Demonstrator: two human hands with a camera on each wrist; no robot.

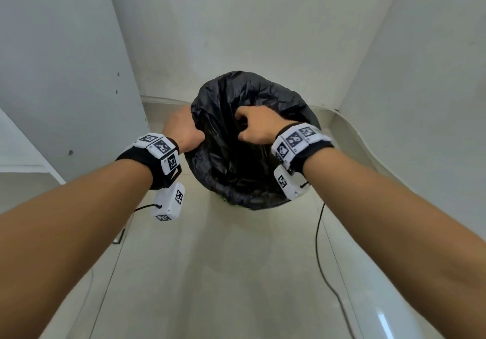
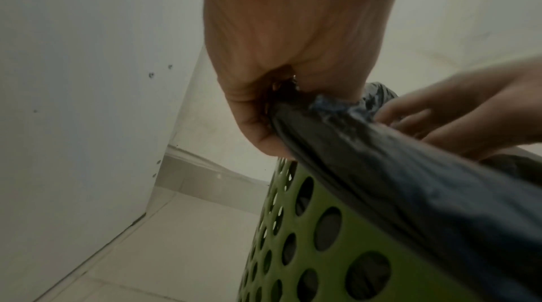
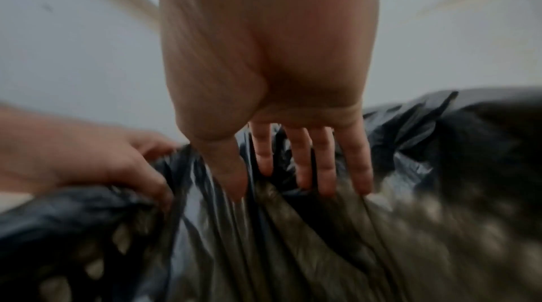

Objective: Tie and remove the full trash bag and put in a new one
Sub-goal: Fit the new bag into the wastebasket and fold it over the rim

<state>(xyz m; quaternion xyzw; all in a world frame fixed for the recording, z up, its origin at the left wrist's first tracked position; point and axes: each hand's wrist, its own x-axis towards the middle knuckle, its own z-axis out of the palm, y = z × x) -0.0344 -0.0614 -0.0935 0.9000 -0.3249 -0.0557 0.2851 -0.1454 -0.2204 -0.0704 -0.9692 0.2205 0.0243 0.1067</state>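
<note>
At the center of the head view, a black trash bag (image 1: pixel 252 154) lines a green perforated bin (image 2: pixel 316 249) on the floor (image 1: pixel 210 273). Left hand (image 1: pixel 181 131) has its grip clenched on the bag's rim at the left edge. Right hand (image 1: pixel 256 127) reaches into the bag's mouth, fingers (image 3: pixel 325 161) extended against the plastic, grip released.

text: none readable | wrist bands (image 1: pixel 163 152): square coded markers only, no words

The head view looks steeply down from above at the black bag (image 1: pixel 249 139) in a floor corner. The 2 wrist views look along each hand, very near the bag's rim. All 3 views share this rim.
</note>
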